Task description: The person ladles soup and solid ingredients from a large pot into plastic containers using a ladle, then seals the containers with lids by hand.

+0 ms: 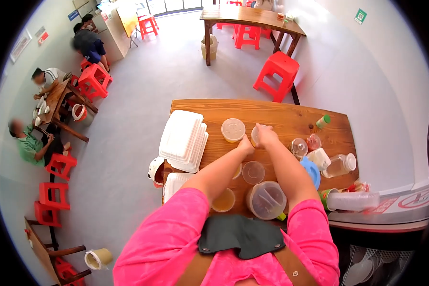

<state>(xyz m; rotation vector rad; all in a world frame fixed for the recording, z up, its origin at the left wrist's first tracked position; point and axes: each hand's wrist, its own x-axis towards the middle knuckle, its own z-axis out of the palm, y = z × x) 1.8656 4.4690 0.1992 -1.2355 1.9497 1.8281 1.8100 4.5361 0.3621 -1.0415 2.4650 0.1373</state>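
Observation:
My right hand (267,136) is closed around the far side of a round clear plastic container (255,135), which it partly hides. At its near left edge, my left hand (246,144) has its fingers curled against the same container. Just left of it stands another round container with a lid (233,129) and yellowish contents. Nearer to me lie a loose clear lid (253,172) and an open container of yellowish liquid (223,200). A clear pitcher (267,200) stands beside them, under my right forearm.
White foam boxes (182,138) are stacked on the table's left. Along its right side stand a green-capped shaker (323,121), jars (299,148), a blue item (311,172), a clear bottle (339,166) and stacked plastic cups (352,200). Seated people and red stools (278,75) are farther off.

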